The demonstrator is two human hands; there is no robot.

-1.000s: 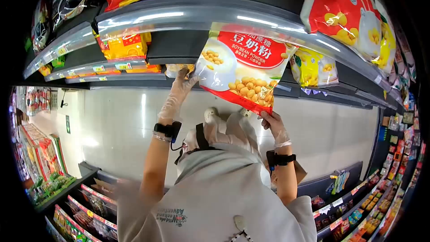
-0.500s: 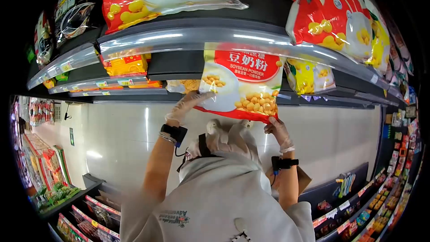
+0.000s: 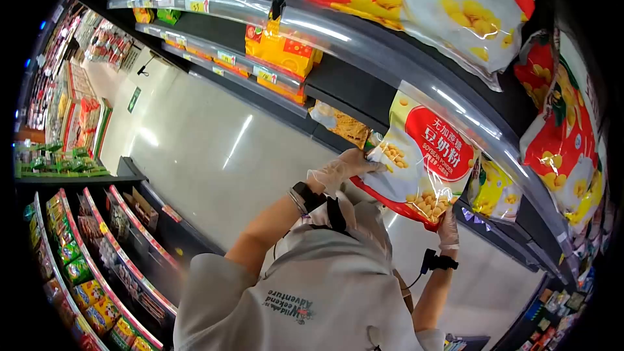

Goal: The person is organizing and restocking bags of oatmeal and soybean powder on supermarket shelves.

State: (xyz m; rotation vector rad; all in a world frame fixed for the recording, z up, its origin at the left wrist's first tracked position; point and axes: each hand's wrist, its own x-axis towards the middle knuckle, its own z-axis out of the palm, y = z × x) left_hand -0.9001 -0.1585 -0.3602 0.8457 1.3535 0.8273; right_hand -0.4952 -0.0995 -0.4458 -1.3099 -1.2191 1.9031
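Shop aisle, glossy pale floor (image 3: 208, 136). Low racks (image 3: 97, 253) of snacks at left, tall shelf (image 3: 338, 78) w/ clear rail (image 3: 390, 58) in front. Soybean powder bag (image 3: 432, 156) up at shelf, top edge behind rail, tilted. Left hand (image 3: 341, 170), gloved, fingers curled onto bag's left edge. Right hand (image 3: 447, 227), gloved too, pinching bag's bottom corner. Vs. half a sec ago: view swung left & tilted, more aisle showing; bag now slanted, was squarer to rail; both hands still on it.
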